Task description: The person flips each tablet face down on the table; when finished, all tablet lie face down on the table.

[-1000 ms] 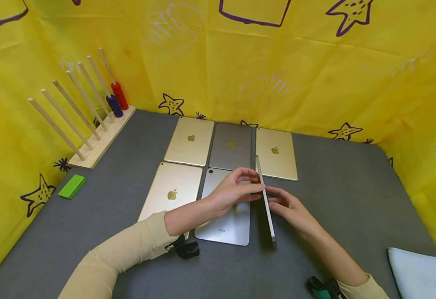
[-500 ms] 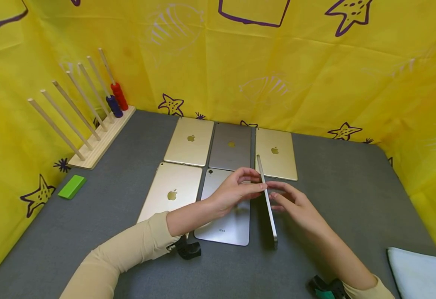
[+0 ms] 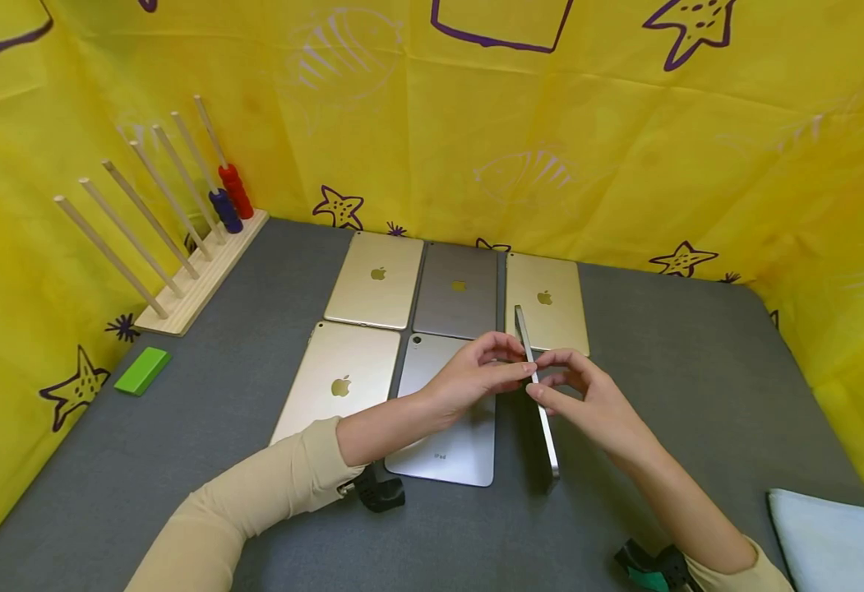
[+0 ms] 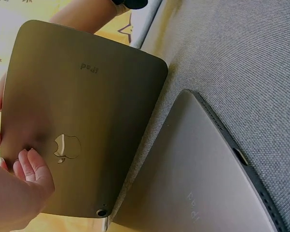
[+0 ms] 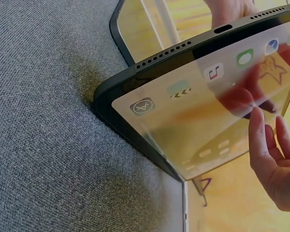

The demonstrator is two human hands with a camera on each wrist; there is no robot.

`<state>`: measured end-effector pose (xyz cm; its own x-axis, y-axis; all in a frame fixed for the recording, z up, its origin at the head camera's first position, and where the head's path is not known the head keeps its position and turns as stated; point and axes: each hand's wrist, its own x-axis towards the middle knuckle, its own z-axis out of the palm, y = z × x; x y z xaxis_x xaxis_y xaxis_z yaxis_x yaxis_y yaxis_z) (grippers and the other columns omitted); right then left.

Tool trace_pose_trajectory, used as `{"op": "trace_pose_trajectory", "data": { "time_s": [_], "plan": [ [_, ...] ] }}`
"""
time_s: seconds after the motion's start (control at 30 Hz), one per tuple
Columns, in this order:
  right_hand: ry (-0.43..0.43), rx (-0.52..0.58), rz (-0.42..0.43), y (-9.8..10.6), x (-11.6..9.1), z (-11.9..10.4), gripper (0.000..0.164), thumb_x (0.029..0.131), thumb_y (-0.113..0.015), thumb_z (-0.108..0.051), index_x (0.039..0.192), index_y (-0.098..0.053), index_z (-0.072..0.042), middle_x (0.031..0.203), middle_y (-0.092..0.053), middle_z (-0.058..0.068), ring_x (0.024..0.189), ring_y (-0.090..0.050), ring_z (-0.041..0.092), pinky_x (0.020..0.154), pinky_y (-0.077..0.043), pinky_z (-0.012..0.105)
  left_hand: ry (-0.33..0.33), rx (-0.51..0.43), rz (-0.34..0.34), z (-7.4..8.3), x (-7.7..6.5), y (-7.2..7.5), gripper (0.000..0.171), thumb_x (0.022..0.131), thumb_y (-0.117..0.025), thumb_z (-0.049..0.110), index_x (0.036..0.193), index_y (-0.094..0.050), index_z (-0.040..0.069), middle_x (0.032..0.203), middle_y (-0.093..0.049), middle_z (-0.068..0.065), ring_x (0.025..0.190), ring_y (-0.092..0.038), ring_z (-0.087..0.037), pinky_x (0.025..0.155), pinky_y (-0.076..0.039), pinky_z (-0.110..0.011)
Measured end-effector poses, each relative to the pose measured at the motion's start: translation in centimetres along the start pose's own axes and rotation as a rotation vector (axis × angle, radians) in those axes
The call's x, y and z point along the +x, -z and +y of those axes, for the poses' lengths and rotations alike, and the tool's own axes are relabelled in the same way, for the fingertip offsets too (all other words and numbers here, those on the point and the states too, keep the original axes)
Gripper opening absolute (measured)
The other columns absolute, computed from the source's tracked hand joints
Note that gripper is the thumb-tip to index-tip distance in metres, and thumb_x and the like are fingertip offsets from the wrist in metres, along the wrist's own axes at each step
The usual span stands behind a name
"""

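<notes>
A tablet (image 3: 546, 432) stands upright on its long edge, its back to the left and its lit screen to the right. My left hand (image 3: 468, 378) pinches its upper edge, fingers against the back (image 4: 101, 106) beside the apple mark. On the other side my right hand (image 3: 587, 403) has its thumb over the same edge and its fingers by the screen (image 5: 193, 116), where app icons and reflections show. Just left of it lies a silver tablet (image 3: 442, 460), face down beneath my left hand. A pale gold tablet (image 3: 353, 358) lies farther left, partly covered by my left arm.
Behind these, a gold tablet (image 3: 387, 255), a grey tablet (image 3: 468, 311) and another gold tablet (image 3: 561, 321) lie face down. A wooden peg rack (image 3: 198, 288) with red and blue beads and a green block (image 3: 143, 370) are at left. A light blue cloth (image 3: 838, 534) lies front right.
The upright tablet has shifted slightly right with my left hand. My right hand has moved up along it, and its thumb now lies over the tablet's edge.
</notes>
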<state>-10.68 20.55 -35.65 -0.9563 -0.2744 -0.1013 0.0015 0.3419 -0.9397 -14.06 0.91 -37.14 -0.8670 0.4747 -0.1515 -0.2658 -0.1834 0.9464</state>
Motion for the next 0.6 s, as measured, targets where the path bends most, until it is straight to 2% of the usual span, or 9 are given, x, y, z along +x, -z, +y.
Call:
{"op": "trace_pose_trajectory", "data": {
  "time_s": [0.13, 0.33, 0.47, 0.6],
  "plan": [
    [0.007, 0.015, 0.010, 0.1, 0.0, 0.0, 0.036, 0.092, -0.069, -0.017, 0.119, -0.052, 0.000, 0.105, -0.060, 0.015, 0.094, -0.060, 0.020, 0.074, -0.056, 0.033, 0.005, 0.017, -0.019, -0.2, 0.0, 0.0, 0.028, 0.093, -0.066, 0.010, 0.118, -0.056, 0.002, 0.108, -0.060, -0.004, 0.098, -0.060, -0.015, 0.090, -0.052, -0.032],
    [-0.009, 0.061, 0.019, 0.5, -0.1, 0.2, 0.038, 0.093, -0.067, -0.015, 0.123, -0.050, 0.000, 0.117, -0.055, 0.013, 0.097, -0.061, 0.016, 0.073, -0.055, 0.032, 0.021, -0.004, -0.048, -0.6, 0.1, 0.0, 0.029, 0.097, -0.060, 0.009, 0.123, -0.056, -0.003, 0.116, -0.061, -0.010, 0.100, -0.062, -0.015, 0.092, -0.052, -0.033],
    [-0.017, 0.074, 0.019, 0.9, -0.3, 0.3, 0.039, 0.094, -0.065, -0.015, 0.126, -0.049, 0.000, 0.121, -0.055, 0.017, 0.099, -0.063, 0.018, 0.074, -0.055, 0.032, 0.061, -0.040, -0.062, -0.9, 0.1, 0.0, 0.031, 0.100, -0.054, 0.009, 0.127, -0.054, -0.005, 0.119, -0.060, -0.013, 0.102, -0.061, -0.017, 0.094, -0.051, -0.035],
    [-0.029, 0.062, 0.019, 1.5, -0.7, 0.2, 0.043, 0.095, -0.063, -0.017, 0.132, -0.048, -0.001, 0.124, -0.054, 0.021, 0.101, -0.064, 0.022, 0.076, -0.056, 0.033, 0.128, -0.056, -0.086, -1.6, 0.2, 0.1, 0.035, 0.101, -0.051, 0.010, 0.132, -0.051, -0.006, 0.125, -0.057, -0.020, 0.103, -0.060, -0.018, 0.096, -0.050, -0.036]
  ]
}}
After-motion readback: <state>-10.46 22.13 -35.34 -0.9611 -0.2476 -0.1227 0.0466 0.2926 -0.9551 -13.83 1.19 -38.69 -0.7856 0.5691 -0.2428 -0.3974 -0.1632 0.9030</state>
